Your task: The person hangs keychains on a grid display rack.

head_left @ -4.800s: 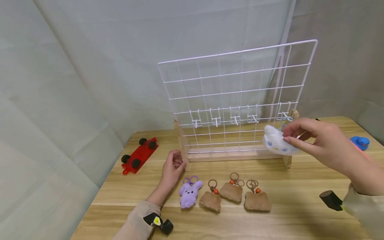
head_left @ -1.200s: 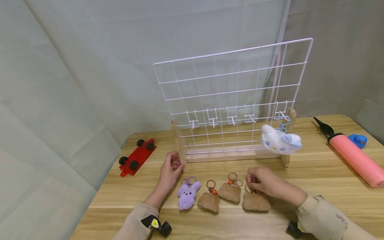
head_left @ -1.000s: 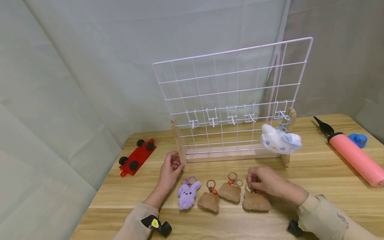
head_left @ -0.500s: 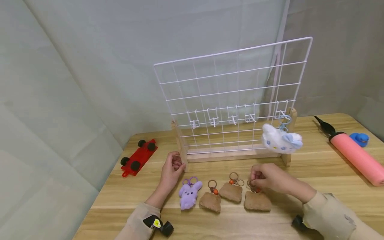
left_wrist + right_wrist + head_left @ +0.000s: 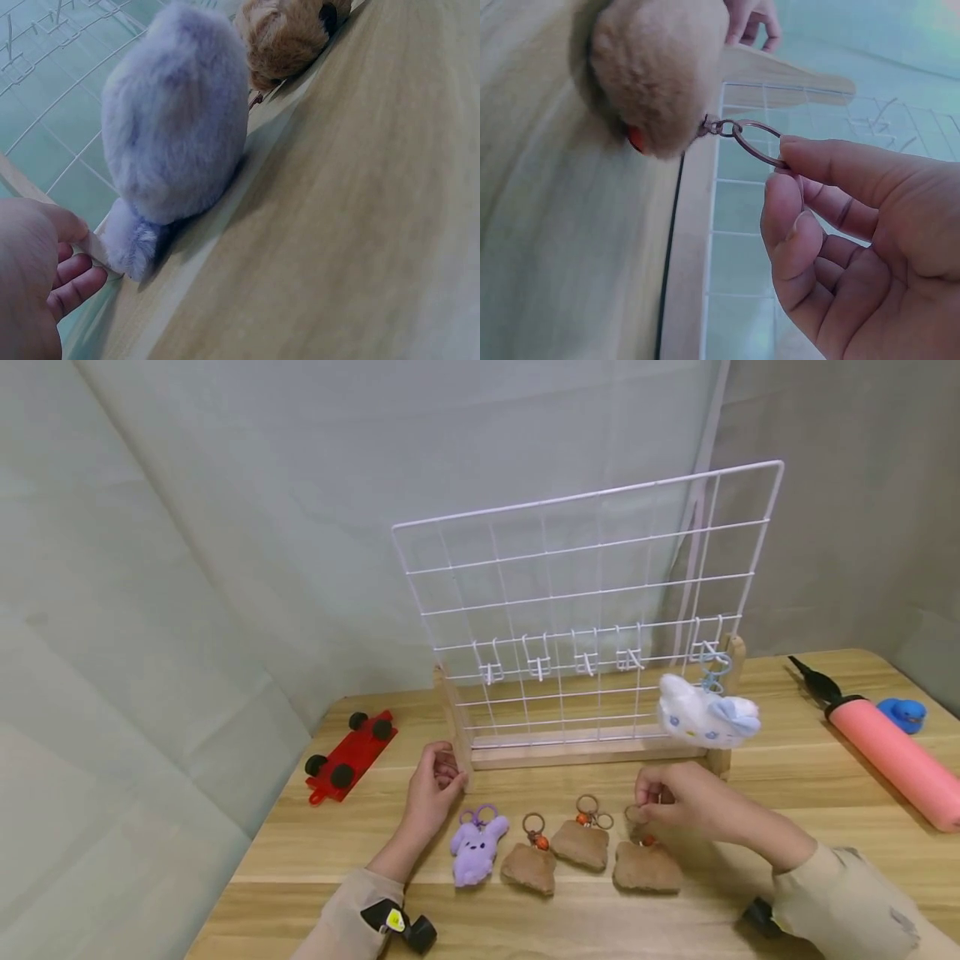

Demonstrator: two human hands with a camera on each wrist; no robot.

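A: How many keychains on the surface (image 5: 750, 827)?

B: Four in a row, in front of the rack. One purple bunny (image 5: 475, 852) at the left end, then three brown plush ones. The rightmost brown plush (image 5: 647, 869) is the one in hand.

A: Which hand, and how?

B: Right hand (image 5: 678, 799). Thumb & forefinger pinch its metal ring (image 5: 759, 144); the right wrist view shows that plainly, other fingers loosely curled below. Plush body lies on the wood just below the hand, w/ an orange bead at the chain end. Can't tell if it's lifted at all.

A: Left hand?

B: Left hand (image 5: 431, 787) sits at the left wooden foot (image 5: 454, 727) of the wire grid rack (image 5: 592, 610), fingers curled against the post, thumb on its near side. Bunny lies just beside it.

A: Anything on the rack?

B: One white plush (image 5: 705, 717) w/ a pale blue bow, hanging by a blue clip from the rightmost hook. Five white hooks in one row; other four are bare.

A: The other two brown ones?

B: Middle brown plush (image 5: 579, 843) & left brown plush (image 5: 528, 867), each w/ ring & orange bead, lying between bunny and the held one. None touching.

A: Rest of the surface?

B: One red toy car (image 5: 348, 753) w/ black wheels at far left. One pink pump (image 5: 892, 760) w/ black nozzle at far right, one small blue duck (image 5: 903, 714) just beyond it.
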